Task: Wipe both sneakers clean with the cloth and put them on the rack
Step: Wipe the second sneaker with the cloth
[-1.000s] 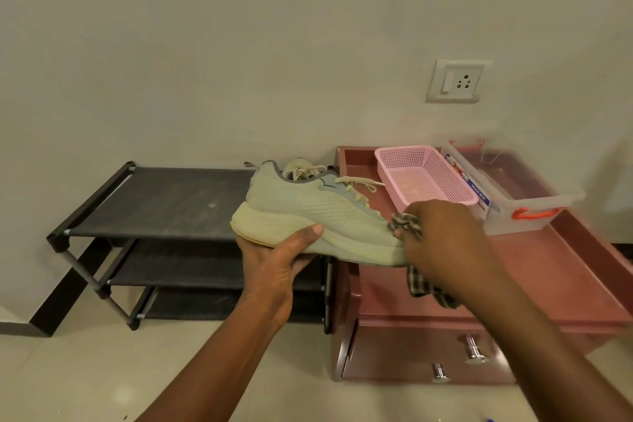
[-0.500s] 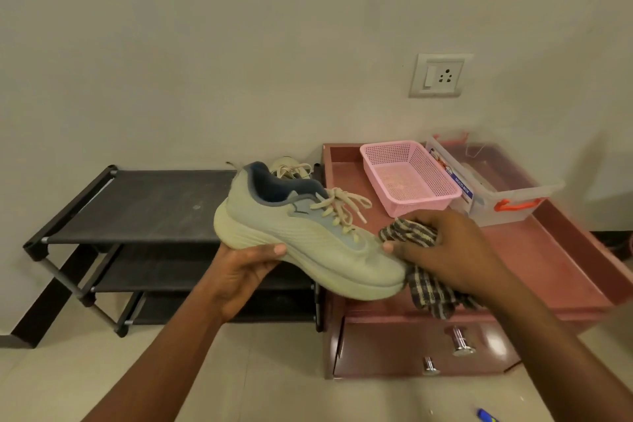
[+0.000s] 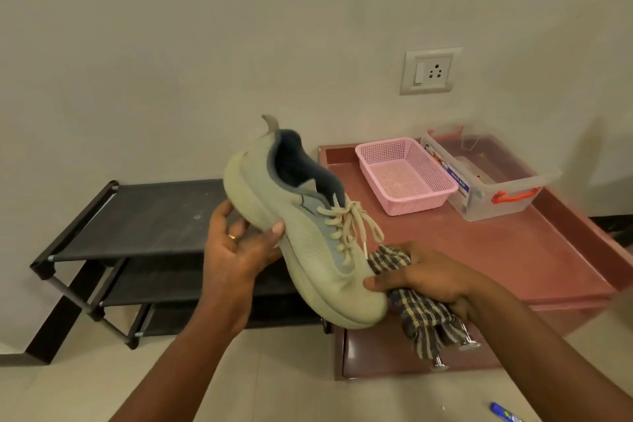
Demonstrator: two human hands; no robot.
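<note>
A pale green sneaker [image 3: 301, 226] with cream laces is held in the air, heel up and toe tilted down toward me. My left hand [image 3: 239, 247] grips its sole near the heel. My right hand [image 3: 428, 277] holds a checked cloth [image 3: 421, 315] pressed against the toe's right side. The black three-shelf rack [image 3: 144, 216] stands behind on the left. The second sneaker is hidden behind the held one.
A reddish-brown drawer unit [image 3: 507, 250] stands right of the rack, carrying a pink basket [image 3: 404, 175] and a clear box with red handles [image 3: 493, 181]. A wall socket [image 3: 430, 72] is above. A blue pen [image 3: 503, 411] lies on the floor at the lower right.
The sneaker has tipped from nearly level to heel-up, toe-down. My left hand shifted toward the heel and my right hand with the cloth dropped lower along the toe. The view has also shifted.
</note>
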